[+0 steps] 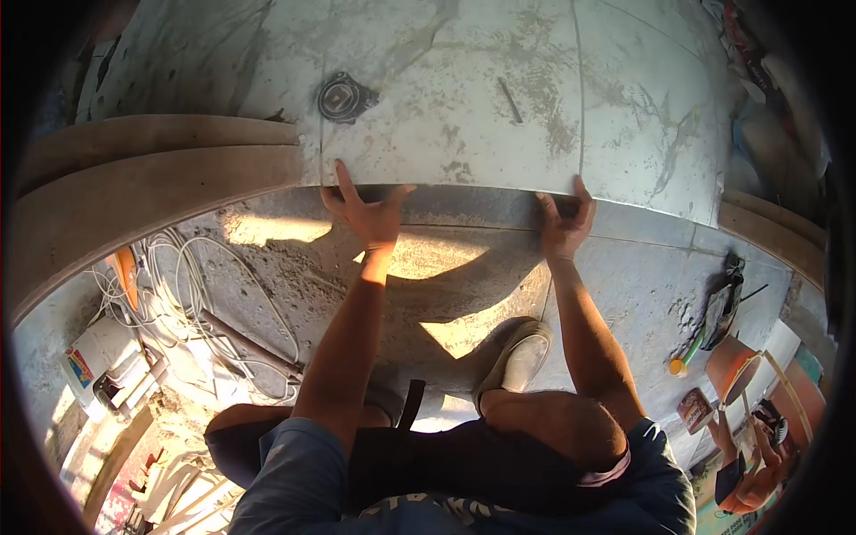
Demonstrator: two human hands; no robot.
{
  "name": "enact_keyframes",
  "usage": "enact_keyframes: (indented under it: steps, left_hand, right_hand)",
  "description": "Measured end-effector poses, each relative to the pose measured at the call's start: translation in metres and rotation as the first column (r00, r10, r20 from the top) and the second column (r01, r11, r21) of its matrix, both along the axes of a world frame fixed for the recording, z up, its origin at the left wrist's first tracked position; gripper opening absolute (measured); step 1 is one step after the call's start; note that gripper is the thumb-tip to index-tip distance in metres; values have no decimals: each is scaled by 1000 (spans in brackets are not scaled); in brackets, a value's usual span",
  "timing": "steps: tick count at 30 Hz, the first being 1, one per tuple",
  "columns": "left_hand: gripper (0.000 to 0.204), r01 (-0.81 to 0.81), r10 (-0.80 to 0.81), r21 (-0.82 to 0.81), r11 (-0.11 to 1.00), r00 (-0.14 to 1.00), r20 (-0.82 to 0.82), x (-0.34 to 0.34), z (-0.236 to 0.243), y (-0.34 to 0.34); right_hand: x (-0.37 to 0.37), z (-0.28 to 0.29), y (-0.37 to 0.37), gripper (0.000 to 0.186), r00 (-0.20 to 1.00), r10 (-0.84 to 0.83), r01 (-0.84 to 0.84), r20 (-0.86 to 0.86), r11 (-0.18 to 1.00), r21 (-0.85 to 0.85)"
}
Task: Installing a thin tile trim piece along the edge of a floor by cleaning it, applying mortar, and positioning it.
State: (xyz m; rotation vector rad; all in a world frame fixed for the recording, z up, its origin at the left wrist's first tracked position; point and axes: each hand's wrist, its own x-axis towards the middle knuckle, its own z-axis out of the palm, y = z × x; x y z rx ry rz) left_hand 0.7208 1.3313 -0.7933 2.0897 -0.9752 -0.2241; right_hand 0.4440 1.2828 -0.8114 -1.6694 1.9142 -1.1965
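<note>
The left hand [367, 207] is spread wide at the near edge of a large pale tile [455, 116], one finger reaching onto its top near the left corner and the thumb out to the right. The right hand [566, 218] touches the same edge near the right corner, its thumb and finger moderately apart. The tile lies flat, its front edge above a gray riser [468, 203]. On it rest a round black object [346, 97] and a thin dark stick [510, 101]. Coiled cable [183, 276] lies at lower left; an orange bucket [733, 370] stands at right.
</note>
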Motion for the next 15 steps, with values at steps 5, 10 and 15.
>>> enact_keyframes:
  steps: [5, 10, 15]
  left_hand:
    - [111, -43, 45, -47, 998, 997, 55, -4, 7, -1]
    - [111, -74, 74, -29, 997, 997, 10, -7, 3, 2]
    - [113, -37, 38, -33, 999, 999, 34, -5, 4, 3]
  right_hand:
    - [5, 3, 2, 65, 994, 17, -13, 106, 999, -46]
    - [4, 0, 8, 72, 997, -67, 66, 48, 998, 25]
    - [1, -6, 8, 71, 988, -57, 56, 145, 998, 6]
